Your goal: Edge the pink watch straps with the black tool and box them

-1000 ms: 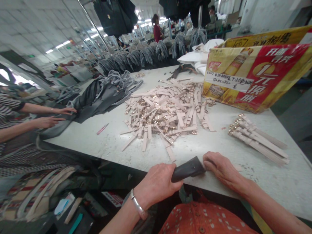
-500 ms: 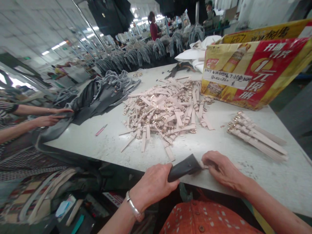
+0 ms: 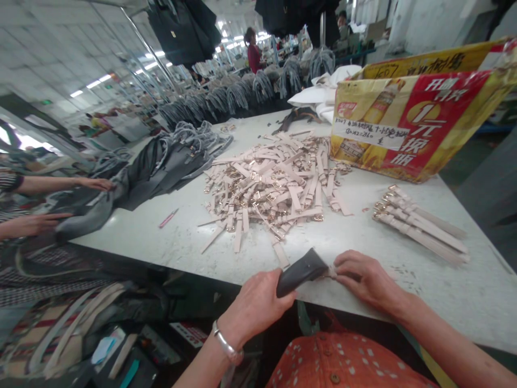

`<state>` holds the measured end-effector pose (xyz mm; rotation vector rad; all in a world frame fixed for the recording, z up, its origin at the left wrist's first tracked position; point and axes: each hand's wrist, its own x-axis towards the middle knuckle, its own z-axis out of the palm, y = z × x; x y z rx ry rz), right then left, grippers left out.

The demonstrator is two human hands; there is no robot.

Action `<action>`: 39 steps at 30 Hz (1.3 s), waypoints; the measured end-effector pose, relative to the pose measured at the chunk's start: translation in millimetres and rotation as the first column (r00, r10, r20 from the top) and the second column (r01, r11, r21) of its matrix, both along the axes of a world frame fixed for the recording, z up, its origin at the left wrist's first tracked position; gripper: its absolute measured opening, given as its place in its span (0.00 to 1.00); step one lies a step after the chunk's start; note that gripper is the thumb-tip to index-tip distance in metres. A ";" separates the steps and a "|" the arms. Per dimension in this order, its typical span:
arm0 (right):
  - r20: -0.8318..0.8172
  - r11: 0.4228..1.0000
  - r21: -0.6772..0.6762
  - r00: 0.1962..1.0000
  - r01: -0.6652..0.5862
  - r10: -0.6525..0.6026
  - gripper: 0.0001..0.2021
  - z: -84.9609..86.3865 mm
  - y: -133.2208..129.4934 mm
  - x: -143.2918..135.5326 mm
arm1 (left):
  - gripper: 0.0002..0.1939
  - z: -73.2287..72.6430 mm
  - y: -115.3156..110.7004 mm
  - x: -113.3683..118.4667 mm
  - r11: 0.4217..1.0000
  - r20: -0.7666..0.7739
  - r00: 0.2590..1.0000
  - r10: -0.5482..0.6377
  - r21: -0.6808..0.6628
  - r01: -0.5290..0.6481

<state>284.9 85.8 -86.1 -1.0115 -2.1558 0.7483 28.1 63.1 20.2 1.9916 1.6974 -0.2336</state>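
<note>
My left hand (image 3: 258,302) is wrapped around a black leather-like sleeve (image 3: 304,271), held at a slant just above the table's near edge. At the sleeve's wide end, the fingertips of my right hand (image 3: 363,280) pinch a small pale piece (image 3: 332,272); most of it is hidden by the fingers. Beyond my hands lies a big heap of pale pink straps with gold buckles (image 3: 266,183), one strap reaching close to the sleeve. Several more buckled straps (image 3: 420,225) lie in a neat bundle to the right.
A yellow and red carton (image 3: 375,124) stands at the back right of the white table (image 3: 186,242). Dark bag pieces with grey handles (image 3: 169,161) are piled at left, by a co-worker's hands (image 3: 95,183). A small pink-handled tool (image 3: 168,218) lies nearby.
The sleeve has shifted slightly left, its wide end raised a little, with my right fingers still close by. The co-worker's hands have moved apart and left along the dark fabric.
</note>
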 end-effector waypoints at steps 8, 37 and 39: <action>0.052 0.999 0.035 0.999 -0.018 0.016 0.09 5.8 -3.0 -3.4 | 0.14 -2.7 -4.1 -4.9 0.999 -0.029 0.999 -0.017 0.043 0.018; -0.143 0.971 -0.204 0.977 0.128 -0.159 0.05 -0.4 4.0 -8.1 | 0.13 24.5 13.2 47.7 0.948 -0.244 0.919 -0.308 0.003 0.319; -0.181 0.970 -0.212 0.971 0.117 -0.157 0.06 0.9 4.7 -7.1 | 0.13 24.6 14.9 49.9 0.948 -0.253 0.918 -0.306 0.006 0.317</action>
